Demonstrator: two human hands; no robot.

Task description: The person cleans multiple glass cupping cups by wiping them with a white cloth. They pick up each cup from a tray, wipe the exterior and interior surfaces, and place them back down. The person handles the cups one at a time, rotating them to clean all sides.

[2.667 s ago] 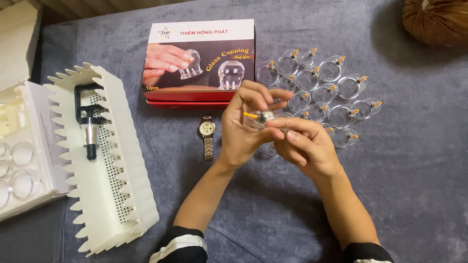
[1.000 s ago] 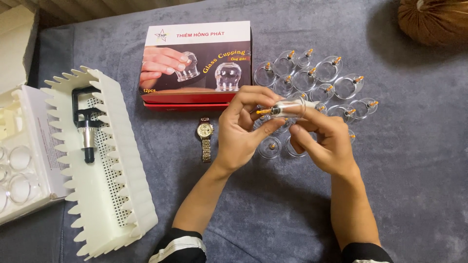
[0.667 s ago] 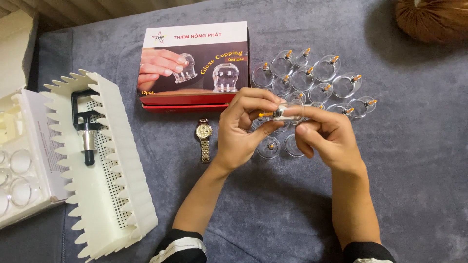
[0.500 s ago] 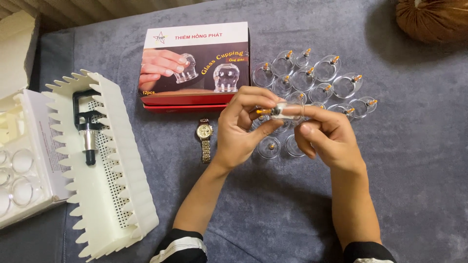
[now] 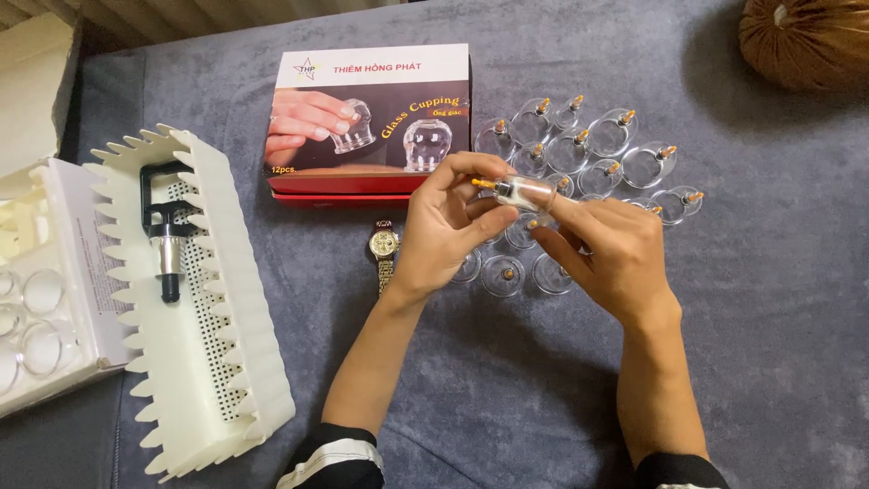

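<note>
A grey, soft-napped cloth (image 5: 507,398) covers the whole surface, creased here and there. At the far left lies an open white foam box (image 5: 41,299) with round wells, and just beside it a white plastic tray (image 5: 226,344) with toothed edges and a perforated floor — a black-handled pump tool (image 5: 163,226) rests inside it. Further along sits a flat red-and-white cardboard box (image 5: 371,118), and near its front edge a metal wristwatch (image 5: 384,246) lies face up.

The left hand (image 5: 444,231) and the right hand (image 5: 615,254) meet above the cloth, holding 1 clear glass cup (image 5: 523,192) between them. The left thumb and fingertips (image 5: 484,167) pinch its valve end, the small yellow tip poking left; the right index finger (image 5: 570,206) presses against the rounded end, other fingers curled loosely. The cup is lifted, lying sideways.

Beneath and beyond the hands, a cluster of matching cups (image 5: 579,149) stands on the cloth — smooth, domed, transparent. At the top right corner sits a brown ribbed cushion (image 5: 806,36).
</note>
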